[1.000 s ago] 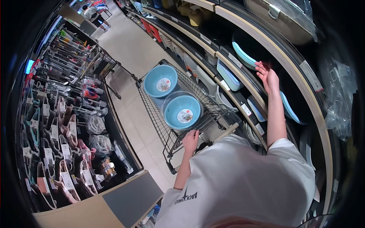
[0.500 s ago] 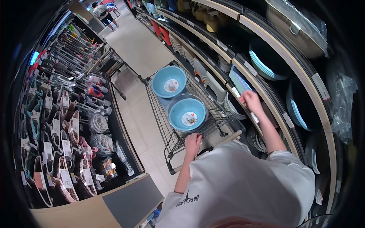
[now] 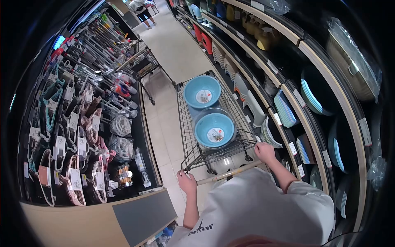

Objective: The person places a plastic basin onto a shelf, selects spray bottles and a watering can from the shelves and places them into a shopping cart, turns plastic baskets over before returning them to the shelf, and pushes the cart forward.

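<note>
A wire shopping cart point(image 3: 186, 136) stands in front of me with a wooden handle bar point(image 3: 230, 173). My left hand point(image 3: 187, 182) is closed around the cart's near left corner, at the handle's left end. At the near right corner, my right hand point(image 3: 265, 152) is curled over the cart frame beside the handle's right end. Inside the cart sit two round blue basins: a far basin point(image 3: 193, 88) and a near basin point(image 3: 203, 131), each with a round white label. A clear rim shows around the near one.
Shelves with stools point(image 3: 256, 108) and stacked basins point(image 3: 312, 96) run close along the right. Packaged hangers point(image 3: 74, 181) and mop poles fill the left rack. Another cart point(image 3: 145, 61) stands ahead on the left. A person point(image 3: 143, 12) is farther up the tiled aisle point(image 3: 177, 45).
My right hand has come down from beside the shelf onto the cart's right corner. My left hand has slid left to the opposite corner. The cart appears farther right and lower in view.
</note>
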